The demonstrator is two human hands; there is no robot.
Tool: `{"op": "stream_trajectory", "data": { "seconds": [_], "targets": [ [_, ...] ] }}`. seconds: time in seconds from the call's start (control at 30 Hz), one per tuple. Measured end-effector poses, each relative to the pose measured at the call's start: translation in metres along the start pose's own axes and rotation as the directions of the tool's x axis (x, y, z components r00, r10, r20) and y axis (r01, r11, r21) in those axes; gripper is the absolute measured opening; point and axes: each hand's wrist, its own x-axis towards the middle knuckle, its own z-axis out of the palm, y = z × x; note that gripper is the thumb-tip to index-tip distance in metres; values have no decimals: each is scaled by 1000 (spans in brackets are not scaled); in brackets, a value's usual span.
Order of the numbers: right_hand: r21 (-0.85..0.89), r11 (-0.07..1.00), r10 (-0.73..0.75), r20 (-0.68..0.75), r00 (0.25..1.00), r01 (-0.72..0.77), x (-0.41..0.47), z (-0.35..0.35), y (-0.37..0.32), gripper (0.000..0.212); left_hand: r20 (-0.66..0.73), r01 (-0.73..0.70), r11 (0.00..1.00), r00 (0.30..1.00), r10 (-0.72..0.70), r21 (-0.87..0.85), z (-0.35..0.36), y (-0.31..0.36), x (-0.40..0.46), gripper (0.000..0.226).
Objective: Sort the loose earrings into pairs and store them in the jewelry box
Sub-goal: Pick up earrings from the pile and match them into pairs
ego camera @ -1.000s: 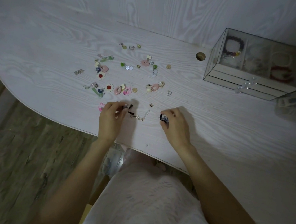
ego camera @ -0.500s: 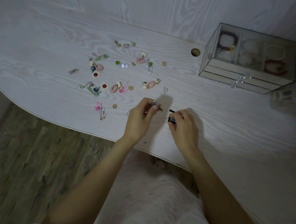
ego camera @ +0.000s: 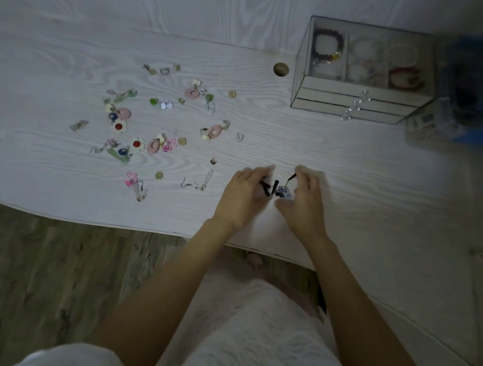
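Note:
Several loose earrings lie scattered over the left half of the white table: pink rings, flowers, green beads, small hooks. A glass jewelry box with two drawers stands at the back right, bracelets visible under its lid. My left hand pinches a dark tasselled earring near the table's front edge. Close beside it my right hand pinches a matching blue-and-white earring. The two earrings nearly touch between my fingers.
A round cable hole sits left of the box. Blurred blue and grey items stand at the far right. A pink flower earring and a clear drop earring lie near the front edge. Wood floor shows below.
My left hand has moved right with its dark earring and now meets my right hand, bringing the two earrings together. The view has shifted slightly.

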Motion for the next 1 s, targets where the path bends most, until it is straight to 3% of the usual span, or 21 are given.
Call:
{"op": "stream_trajectory", "data": {
  "seconds": [0.07, 0.27, 0.5, 0.7, 0.83, 0.9, 1.0],
  "targets": [
    [9, 999, -36, 20, 999, 36, 3, 3, -6, 72, -21, -52, 998, 998, 52, 32, 0, -2, -2, 62],
    [-7, 992, -124, -56, 991, 124, 6, 5, -11, 51, 3, 40, 998, 999, -40, -46, 10, 24, 14, 55],
    [-59, 997, -58, -38, 998, 56, 2, -4, 0, 27, 43, 29, 998, 999, -27, -48, 18, 23, 3, 47],
    [-75, 995, -58, 19, 998, 59, -6, -9, -1, 37, 14, 12, 994, 1000, -10, -108, 23, 21, -8, 52],
    [-291, 953, -37, 153, 988, 81, -10, -27, -14, 44, 40, 56, 978, 998, -49, -202, 1, 19, -17, 60],
    [-332, 931, -105, 147, 984, 149, -12, -36, -28, 36, 29, 79, 978, 997, -75, -191, -18, 6, -26, 48],
    [-198, 931, -308, 22, 951, 307, -10, -35, -57, 24, -72, 112, 986, 990, -122, -125, -50, -22, -48, 28]
  ]
}}
